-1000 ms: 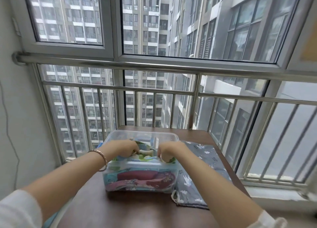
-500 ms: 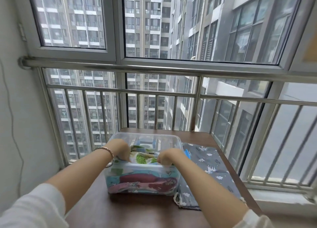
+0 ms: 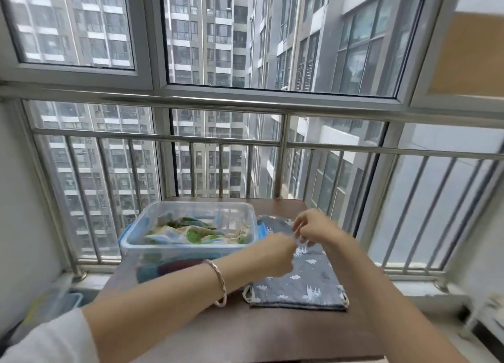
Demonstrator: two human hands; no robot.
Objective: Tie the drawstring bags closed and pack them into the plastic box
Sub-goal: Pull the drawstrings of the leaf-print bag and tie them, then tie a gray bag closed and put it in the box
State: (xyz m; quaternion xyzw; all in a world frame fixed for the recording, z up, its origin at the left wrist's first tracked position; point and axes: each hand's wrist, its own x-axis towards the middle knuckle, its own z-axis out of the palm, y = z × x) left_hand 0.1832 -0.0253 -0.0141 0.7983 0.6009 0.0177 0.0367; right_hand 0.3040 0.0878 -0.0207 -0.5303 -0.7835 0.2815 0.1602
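Beside the barred balcony window [image 3: 218,144], the table [image 3: 272,332] carries the plastic box [image 3: 177,246], a leaf-print bag [image 3: 191,231] already inside, with the grey drawstring bag [image 3: 300,289] lying flat just right of it. It looks soft, light and floppy, so take it by the cords [image 3: 246,294] showing at its near corners. Your left hand [image 3: 275,253] and right hand [image 3: 316,229] meet over its far end, fingers curled; blur hides whether they pinch anything.

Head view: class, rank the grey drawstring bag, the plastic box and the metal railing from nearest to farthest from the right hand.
1. Grey drawstring bag: directly beneath the right hand.
2. Plastic box: to its left on the table.
3. Metal railing: beyond the table, farthest back.
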